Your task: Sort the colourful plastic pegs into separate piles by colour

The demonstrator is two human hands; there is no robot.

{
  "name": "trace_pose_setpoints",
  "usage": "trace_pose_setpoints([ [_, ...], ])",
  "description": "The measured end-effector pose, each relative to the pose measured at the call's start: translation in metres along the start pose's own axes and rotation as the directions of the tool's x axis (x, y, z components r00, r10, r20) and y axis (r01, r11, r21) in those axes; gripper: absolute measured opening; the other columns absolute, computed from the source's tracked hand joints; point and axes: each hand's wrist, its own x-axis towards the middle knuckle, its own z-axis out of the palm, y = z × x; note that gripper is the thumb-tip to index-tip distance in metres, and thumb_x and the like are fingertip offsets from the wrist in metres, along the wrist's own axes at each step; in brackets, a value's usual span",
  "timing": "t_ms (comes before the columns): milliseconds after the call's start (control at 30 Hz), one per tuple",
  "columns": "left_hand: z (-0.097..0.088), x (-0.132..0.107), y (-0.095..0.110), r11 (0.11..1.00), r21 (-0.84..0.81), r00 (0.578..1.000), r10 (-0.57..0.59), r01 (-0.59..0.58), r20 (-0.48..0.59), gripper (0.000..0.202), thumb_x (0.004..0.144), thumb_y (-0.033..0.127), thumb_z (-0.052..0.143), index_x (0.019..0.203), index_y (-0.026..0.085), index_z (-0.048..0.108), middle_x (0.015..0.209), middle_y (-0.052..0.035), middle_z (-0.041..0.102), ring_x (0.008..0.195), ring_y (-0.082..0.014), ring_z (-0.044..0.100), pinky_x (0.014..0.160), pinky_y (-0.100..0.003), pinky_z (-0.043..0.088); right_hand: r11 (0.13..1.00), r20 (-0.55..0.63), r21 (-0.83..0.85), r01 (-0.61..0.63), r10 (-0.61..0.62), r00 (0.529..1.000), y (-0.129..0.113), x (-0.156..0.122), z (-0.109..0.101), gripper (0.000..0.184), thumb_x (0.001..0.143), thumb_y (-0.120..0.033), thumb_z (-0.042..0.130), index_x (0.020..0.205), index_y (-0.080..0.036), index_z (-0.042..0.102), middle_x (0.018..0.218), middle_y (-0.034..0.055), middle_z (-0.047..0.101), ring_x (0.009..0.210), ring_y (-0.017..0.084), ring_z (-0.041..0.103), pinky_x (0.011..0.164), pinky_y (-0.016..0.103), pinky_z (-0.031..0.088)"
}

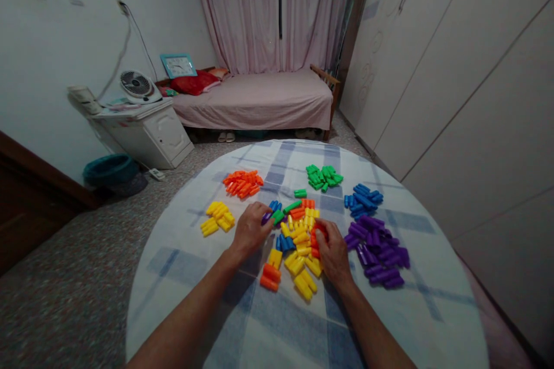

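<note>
Bare forearms [190, 312] reach to the left hand [252, 228] and right hand [333, 249], fingers bent at purple and orange pieces, grip unclear, in a mixed pile [299, 233] mid-table, near single-colour heaps [377, 247] on the blue-checked table [182, 230], with speckled floor [78, 259], cabinet [167, 134], bed [268, 95] and wardrobe [476, 104] around.

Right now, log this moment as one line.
left hand: at green piece | right hand: at orange pieces | between hands: mixed-colour pile | right of right hand: purple pile

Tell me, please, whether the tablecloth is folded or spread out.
Spread out: the checked tablecloth shows its pattern widely, lying beneath heaps of purple blocks, green blocks and orange blocks.
</note>
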Motion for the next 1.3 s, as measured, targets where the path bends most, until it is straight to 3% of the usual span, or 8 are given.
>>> trace_pose_setpoints([
  [167, 0.014, -0.011, 0.017, 0.999, -0.023, 0.999, 0.027, -0.027, 0.032, 0.015, 0.079, 0.021, 0.057, 0.092, 0.02, 0.064, 0.094, -0.005, 0.06, 0.092, -0.019, 0.055, 0.083, -0.032, 0.045, 1.0, -0.003, 0.004, 0.003, -0.003, 1.0, -0.001, 0.0, 0.0, 0.029, 0.086, -0.027, 0.039, 0.107, -0.017, 0.057, 0.104, 0.009, 0.059, 0.1, 0.023, 0.055, 0.091, 0.04, 0.043],
  [333, 0.021, 0.018, 0.027, 0.997, 0.0, 0.996, 0.079, -0.079, -0.039, 0.019, 0.081, 0.022, 0.054, 0.097, 0.019, 0.065, 0.103, -0.0067, 0.06, 0.099, -0.0201, 0.053, 0.09, -0.034, 0.043, 1.0, -0.021, 0.025, -0.004, 0.005, 1.0, -0.002, 0.0, 0.0, 0.028, 0.085, -0.028, 0.04, 0.106, -0.019, 0.058, 0.104, 0.0085, 0.06, 0.1, 0.022, 0.055, 0.09, 0.04, 0.043],
  [467, 0.031, 0.051, 0.049, 0.99, 0.08, 0.987, 0.106, -0.116, 0.124, 0.024, 0.082, 0.026, 0.053, 0.101, 0.019, 0.065, 0.107, -0.0081, 0.061, 0.103, -0.0217, 0.052, 0.092, -0.035, 0.042, 0.999, -0.032, 0.048, -0.004, 0.006, 0.999, -0.004, 0.0, -0.001, 0.029, 0.086, -0.03, 0.04, 0.104, -0.018, 0.058, 0.103, 0.0087, 0.061, 0.099, 0.022, 0.056, 0.089, 0.04, 0.044],
  [600, 0.048, 0.076, 0.07, 0.976, 0.144, 0.934, 0.106, -0.164, 0.342, 0.024, 0.082, 0.022, 0.05, 0.098, 0.02, 0.066, 0.106, -0.0094, 0.062, 0.106, -0.0236, 0.051, 0.091, -0.036, 0.043, 0.998, -0.015, 0.066, -0.015, 0.016, 1.0, -0.004, 0.0, -0.001, 0.029, 0.088, -0.032, 0.039, 0.105, -0.019, 0.058, 0.103, 0.0087, 0.061, 0.099, 0.022, 0.056, 0.089, 0.039, 0.043],
  [700, 0.058, 0.086, 0.077, 0.978, 0.134, 0.912, 0.095, -0.16, 0.4, 0.024, 0.082, 0.018, 0.047, 0.093, 0.019, 0.068, 0.097, -0.0103, 0.064, 0.099, -0.0238, 0.055, 0.085, -0.036, 0.046, 0.998, -0.004, 0.068, -0.017, 0.017, 1.0, -0.002, 0.0, -0.001, 0.029, 0.088, -0.032, 0.04, 0.106, -0.019, 0.058, 0.104, 0.0088, 0.061, 0.1, 0.022, 0.055, 0.09, 0.04, 0.043],
  [867, 0.069, 0.094, 0.075, 0.992, 0.1, 0.914, 0.025, -0.071, 0.404, 0.025, 0.077, 0.016, 0.051, 0.096, 0.018, 0.067, 0.1, -0.0117, 0.063, 0.102, -0.0241, 0.056, 0.087, -0.035, 0.046, 0.998, -0.003, 0.064, -0.002, 0.003, 1.0, 0.0, 0.0, -0.001, 0.028, 0.087, -0.031, 0.041, 0.106, -0.019, 0.058, 0.104, 0.0087, 0.061, 0.099, 0.022, 0.055, 0.088, 0.039, 0.044],
  [1000, 0.07, 0.096, 0.066, 0.999, -0.025, 0.925, -0.008, 0.02, 0.381, 0.028, 0.072, 0.014, 0.055, 0.098, 0.017, 0.068, 0.102, -0.0098, 0.064, 0.099, -0.0222, 0.058, 0.088, -0.034, 0.045, 0.998, -0.006, 0.064, -0.003, 0.004, 1.0, 0.0, 0.0, -0.001, 0.028, 0.087, -0.03, 0.04, 0.105, -0.019, 0.058, 0.105, 0.0091, 0.061, 0.1, 0.022, 0.056, 0.09, 0.04, 0.044],
  [1300, 0.046, 0.089, 0.04, 0.855, -0.474, 0.956, -0.077, 0.21, 0.283, 0.026, 0.072, 0.016, 0.054, 0.095, 0.011, 0.066, 0.075, -0.0012, 0.063, 0.066, -0.0108, 0.056, 0.061, -0.022, 0.046, 0.997, -0.021, 0.069, -0.015, 0.017, 1.0, -0.001, 0.0, -0.001, 0.029, 0.088, -0.031, 0.041, 0.107, -0.02, 0.059, 0.106, 0.0096, 0.061, 0.1, 0.022, 0.057, 0.089, 0.04, 0.045],
])
